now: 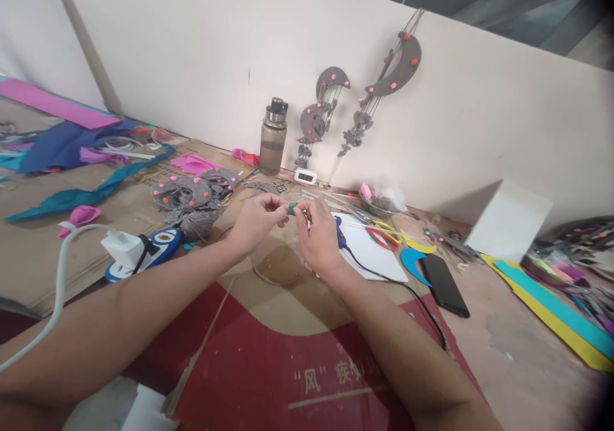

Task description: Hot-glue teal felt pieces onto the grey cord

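We're reaching over red-and-brown cardboard; a black phone is lying off to the right. Our left hand and right hand are curling mostly closed, fingertips pinching a small teal piece between them, above the cardboard. Beyond, a bottle is standing near gray crescent ornaments hanging against the wall.

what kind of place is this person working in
Probably a craft workspace: gray crescent decorations hang against a white wall, colourful scraps lie on cardboard, and the left hand and right hand hold a small teal piece between them.
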Action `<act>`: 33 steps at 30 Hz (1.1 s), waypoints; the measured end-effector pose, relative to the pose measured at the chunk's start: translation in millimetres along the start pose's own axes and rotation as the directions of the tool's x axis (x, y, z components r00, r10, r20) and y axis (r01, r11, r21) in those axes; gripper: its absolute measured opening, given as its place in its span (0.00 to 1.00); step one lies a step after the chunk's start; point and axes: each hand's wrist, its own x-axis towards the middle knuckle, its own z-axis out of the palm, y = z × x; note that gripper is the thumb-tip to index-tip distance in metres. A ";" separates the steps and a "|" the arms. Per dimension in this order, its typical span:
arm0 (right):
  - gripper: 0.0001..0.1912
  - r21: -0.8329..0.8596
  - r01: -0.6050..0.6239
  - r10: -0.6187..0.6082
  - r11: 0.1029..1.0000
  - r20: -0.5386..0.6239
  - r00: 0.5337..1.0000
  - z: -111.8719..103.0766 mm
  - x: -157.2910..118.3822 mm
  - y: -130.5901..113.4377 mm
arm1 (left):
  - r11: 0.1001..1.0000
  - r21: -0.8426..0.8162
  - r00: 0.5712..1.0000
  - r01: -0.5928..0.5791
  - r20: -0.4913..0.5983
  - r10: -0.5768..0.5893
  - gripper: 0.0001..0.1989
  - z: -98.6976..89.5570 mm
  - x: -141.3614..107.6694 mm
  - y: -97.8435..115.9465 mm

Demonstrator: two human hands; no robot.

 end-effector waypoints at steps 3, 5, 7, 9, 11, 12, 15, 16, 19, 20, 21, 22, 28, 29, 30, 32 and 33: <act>0.09 -0.012 0.001 -0.001 1.000 0.004 1.000 -1.6 1.2 0.8 | 0.999 0.049 1.000 -0.009 0.010 0.008 0.08 0.2 -0.3 1.2; 0.08 -0.014 -0.003 0.003 1.000 0.006 1.000 -2.5 2.4 1.5 | 0.998 0.056 1.000 -0.018 0.019 0.017 0.07 0.4 -0.4 1.9; 0.08 -0.018 -0.007 0.007 1.000 0.007 1.000 -3.1 3.4 2.4 | 0.998 0.058 1.000 -0.019 0.022 0.018 0.07 0.5 -0.5 2.5; 0.07 -0.024 -0.005 0.005 1.000 0.005 1.000 -3.4 4.2 3.4 | 0.998 0.061 1.000 -0.017 0.018 0.016 0.06 0.5 -0.4 2.5; 0.07 -0.029 0.000 0.001 1.000 0.004 1.000 -3.5 4.7 4.4 | 0.998 0.067 1.000 -0.016 0.021 0.015 0.06 0.2 -0.1 2.1; 0.06 -0.032 0.002 -0.002 0.999 0.004 1.000 -3.5 4.8 4.9 | 0.997 0.074 1.000 -0.016 0.025 0.014 0.06 0.1 0.1 1.8; 0.06 -0.045 0.015 -0.015 0.999 0.002 1.000 -3.8 5.0 6.2 | 0.994 0.110 0.999 -0.016 0.043 0.011 0.06 -0.4 0.6 1.9; 0.06 -0.048 0.024 -0.024 0.999 0.001 1.000 -3.9 5.1 6.6 | 0.992 0.125 0.999 -0.016 0.050 0.010 0.06 -0.5 0.5 2.6; 0.06 -0.056 0.057 -0.058 0.997 -0.012 0.998 -3.9 5.4 7.9 | 0.986 0.165 0.997 -0.016 0.076 0.004 0.07 -0.9 0.0 5.7; 0.06 -0.057 0.069 -0.070 0.996 -0.017 0.997 -3.9 5.6 8.4 | 0.984 0.177 0.997 -0.016 0.082 0.002 0.07 -1.1 -0.3 6.7; 0.06 -0.057 0.080 -0.081 0.995 -0.023 0.996 -3.9 5.9 8.9 | 0.982 0.188 0.996 -0.018 0.086 0.002 0.08 -1.3 -0.5 7.4; 0.06 -0.058 0.088 -0.090 0.994 -0.027 0.996 -3.9 6.2 9.3 | 0.980 0.198 0.996 -0.022 0.087 0.005 0.08 -1.6 -0.6 7.9; 0.06 -0.072 0.108 -0.109 0.992 -0.004 0.994 -5.5 7.8 10.6 | 0.978 0.208 0.995 -0.025 0.096 0.005 0.09 -2.1 -0.7 8.1; 0.06 -0.075 0.108 -0.108 0.991 0.003 0.994 -5.8 7.8 10.7 | 0.976 0.217 0.995 -0.022 0.098 0.001 0.09 -2.0 -0.8 8.5; 0.06 -0.079 0.107 -0.106 0.991 0.011 0.994 -6.1 7.9 10.9 | 0.974 0.228 0.995 -0.020 0.098 -0.002 0.08 -1.9 -0.9 9.0; 0.07 -0.093 0.106 -0.104 0.990 0.029 0.994 -6.5 7.8 11.2 | 0.969 0.246 0.995 -0.023 0.099 -0.002 0.08 -1.8 -1.2 9.7; 0.07 -0.102 0.108 -0.104 0.989 0.038 0.994 -6.6 7.8 11.3 | 0.968 0.251 0.995 -0.027 0.102 0.001 0.09 -1.9 -1.2 9.9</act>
